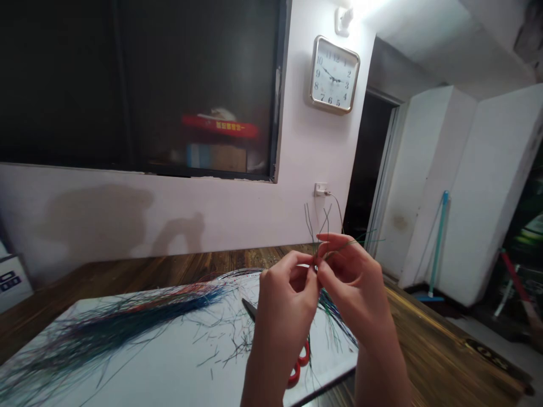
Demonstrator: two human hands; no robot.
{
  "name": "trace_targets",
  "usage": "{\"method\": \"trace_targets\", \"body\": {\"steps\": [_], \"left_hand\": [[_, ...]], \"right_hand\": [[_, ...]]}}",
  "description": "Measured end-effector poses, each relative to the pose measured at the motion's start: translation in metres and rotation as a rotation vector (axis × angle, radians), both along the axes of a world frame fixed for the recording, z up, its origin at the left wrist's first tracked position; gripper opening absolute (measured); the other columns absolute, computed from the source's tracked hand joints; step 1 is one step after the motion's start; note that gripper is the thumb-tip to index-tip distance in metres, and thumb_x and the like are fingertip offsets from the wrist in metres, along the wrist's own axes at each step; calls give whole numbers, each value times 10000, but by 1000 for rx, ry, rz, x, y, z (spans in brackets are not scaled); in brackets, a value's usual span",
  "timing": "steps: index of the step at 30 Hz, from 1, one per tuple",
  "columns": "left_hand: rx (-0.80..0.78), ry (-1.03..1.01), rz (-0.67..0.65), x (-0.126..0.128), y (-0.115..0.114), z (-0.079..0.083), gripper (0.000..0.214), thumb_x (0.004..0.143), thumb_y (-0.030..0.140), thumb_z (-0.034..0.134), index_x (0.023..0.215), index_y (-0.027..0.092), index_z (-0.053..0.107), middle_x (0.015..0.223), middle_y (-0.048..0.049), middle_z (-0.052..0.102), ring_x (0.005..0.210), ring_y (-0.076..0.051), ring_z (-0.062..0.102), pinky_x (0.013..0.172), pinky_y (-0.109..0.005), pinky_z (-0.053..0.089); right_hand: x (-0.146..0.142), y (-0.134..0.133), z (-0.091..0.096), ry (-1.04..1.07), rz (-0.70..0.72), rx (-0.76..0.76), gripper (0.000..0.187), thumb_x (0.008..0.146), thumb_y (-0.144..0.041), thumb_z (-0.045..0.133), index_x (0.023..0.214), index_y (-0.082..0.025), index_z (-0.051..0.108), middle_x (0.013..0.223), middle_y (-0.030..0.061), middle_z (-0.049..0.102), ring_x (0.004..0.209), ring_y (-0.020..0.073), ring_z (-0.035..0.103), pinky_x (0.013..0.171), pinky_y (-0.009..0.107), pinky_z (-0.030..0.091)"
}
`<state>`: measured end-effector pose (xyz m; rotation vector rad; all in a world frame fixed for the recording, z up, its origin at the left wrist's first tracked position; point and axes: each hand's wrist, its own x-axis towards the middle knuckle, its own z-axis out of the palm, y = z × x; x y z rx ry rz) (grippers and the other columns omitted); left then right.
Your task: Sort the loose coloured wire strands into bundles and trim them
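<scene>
My left hand [292,288] and my right hand [350,277] meet above the white board [161,356], thumbs and fingertips pinched together. Between them they grip a few thin green wires [310,226], whose loose ends fan upward and to the right. The exact point where the wires join is hidden by the fingertips. Below my wrists lies a pair of scissors [249,309] with red handles, partly covered by my left forearm. Short wire clippings [240,345] are scattered beside my left forearm.
A large bundle of blue, green and red wires [139,322] spreads over the board's left side. More wires [333,322] lie behind my hands. The board rests on a wooden table [424,345]. A charger [321,191] with a cable is plugged into the wall.
</scene>
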<state>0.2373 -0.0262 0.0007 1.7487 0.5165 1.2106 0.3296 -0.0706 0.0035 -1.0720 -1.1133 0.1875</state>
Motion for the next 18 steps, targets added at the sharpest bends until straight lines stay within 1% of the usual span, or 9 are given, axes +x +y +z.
{"method": "trace_targets", "body": {"steps": [5, 8, 12, 18], "left_hand": [[-26, -23, 18, 1, -3, 0, 47, 825, 229, 546, 841, 193, 572, 763, -38, 663, 687, -152, 631, 665, -300, 523], [-33, -51, 25, 2, -5, 1, 18, 822, 199, 532, 837, 194, 523, 726, -14, 634, 631, -130, 596, 606, -266, 493], [-63, -85, -18, 3, -6, -1, 44, 822, 195, 522, 815, 195, 478, 718, 0, 594, 586, -108, 548, 507, -217, 421], [-128, -122, -52, 2, -5, -3, 79, 831, 210, 513, 806, 209, 438, 678, 21, 555, 545, -91, 511, 476, -200, 386]], "right_hand": [[1, 4, -1, 23, -4, 24, 306, 745, -135, 587, 1042, -206, 568, 808, -12, 580, 661, 115, 577, 568, 240, 474], [1, 5, -2, 48, -3, 45, 265, 736, -121, 584, 987, -203, 592, 788, -16, 583, 666, 113, 580, 582, 238, 480], [1, 1, -1, 82, 25, 16, 221, 726, -106, 575, 921, -200, 616, 740, -17, 614, 654, 119, 594, 586, 243, 510], [0, -3, 2, 36, 45, 0, 151, 733, -117, 571, 843, -188, 645, 684, -9, 630, 625, 132, 610, 529, 234, 533]]}}
